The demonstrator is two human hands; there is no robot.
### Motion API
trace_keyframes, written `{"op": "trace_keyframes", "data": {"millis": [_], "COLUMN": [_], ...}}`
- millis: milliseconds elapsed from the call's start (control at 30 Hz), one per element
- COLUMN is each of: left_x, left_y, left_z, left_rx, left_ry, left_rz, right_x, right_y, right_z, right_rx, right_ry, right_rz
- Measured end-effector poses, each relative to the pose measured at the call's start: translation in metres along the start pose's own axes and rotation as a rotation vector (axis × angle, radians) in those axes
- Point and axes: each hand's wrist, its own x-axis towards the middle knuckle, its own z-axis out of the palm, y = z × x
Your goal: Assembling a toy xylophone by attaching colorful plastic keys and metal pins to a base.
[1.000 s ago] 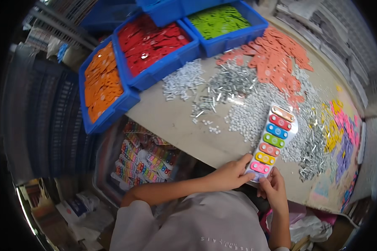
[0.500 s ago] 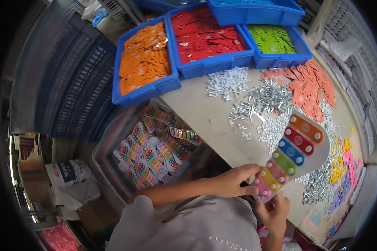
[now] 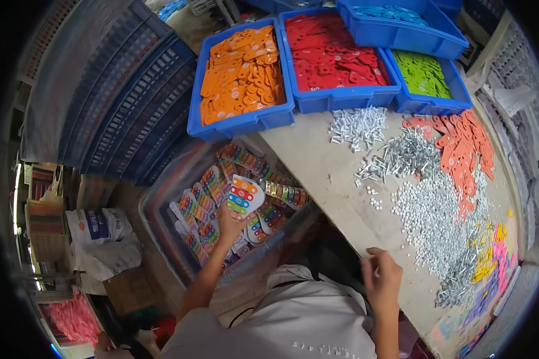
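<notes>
My left hand [image 3: 229, 224] holds a small toy xylophone [image 3: 244, 195] with coloured bars over a clear plastic bin [image 3: 161, 206] on the floor. That bin is full of several finished toy xylophones [image 3: 209, 206]. My right hand [image 3: 382, 280] hovers at the near edge of the worktable [image 3: 317, 161], fingers loosely curled, holding nothing that I can see. It is close to a heap of small silver nuts [image 3: 428, 218].
Blue trays hold orange parts [image 3: 242, 72], red parts [image 3: 329, 51], green parts [image 3: 422, 72] and blue parts [image 3: 389, 12]. Loose screws [image 3: 358, 124], salmon-coloured bars [image 3: 464, 146], yellow and pink pieces [image 3: 491, 263] lie on the table. Blue crates [image 3: 111, 96] stack at left; bags [image 3: 99, 239] on the floor.
My left hand carried the toy xylophone from the table edge leftward and down over the floor bin. My right hand let go and stays at the table edge. The view swung left.
</notes>
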Motion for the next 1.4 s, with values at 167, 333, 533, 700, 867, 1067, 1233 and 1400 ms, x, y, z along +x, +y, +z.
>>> {"op": "trace_keyframes", "data": {"millis": [167,333,533,700,867,1067,1233,1400], "left_x": [0.081,0.135,0.132,0.017,-0.050,-0.080,-0.072,-0.084], "left_y": [-0.142,-0.145,-0.004,0.187,0.279,0.305,0.300,0.319], "left_z": [0.019,0.011,0.020,0.012,0.056,0.092,0.096,0.088], "left_rx": [0.075,0.468,-0.215,-0.101,-0.423,-0.317,-0.291,-0.312], "left_ry": [0.000,0.095,-0.334,-0.045,-0.160,-0.407,-0.364,-0.335], "left_rz": [0.128,0.117,0.268,1.041,1.482,1.599,1.527,1.530], "right_x": [-0.009,-0.015,-0.022,-0.023,-0.015,-0.009,-0.021,-0.116], "right_y": [0.023,0.025,0.030,0.031,0.043,0.126,0.270,0.406], "right_z": [-0.005,0.002,0.007,-0.001,-0.040,-0.152,-0.278,-0.395], "right_rx": [0.026,0.069,0.036,0.043,-0.014,-0.351,-0.751,-1.029], "right_ry": [0.095,0.164,0.308,0.274,0.305,0.638,0.902,1.108], "right_rz": [0.185,0.235,0.218,0.128,-0.035,0.120,0.295,0.885]}}
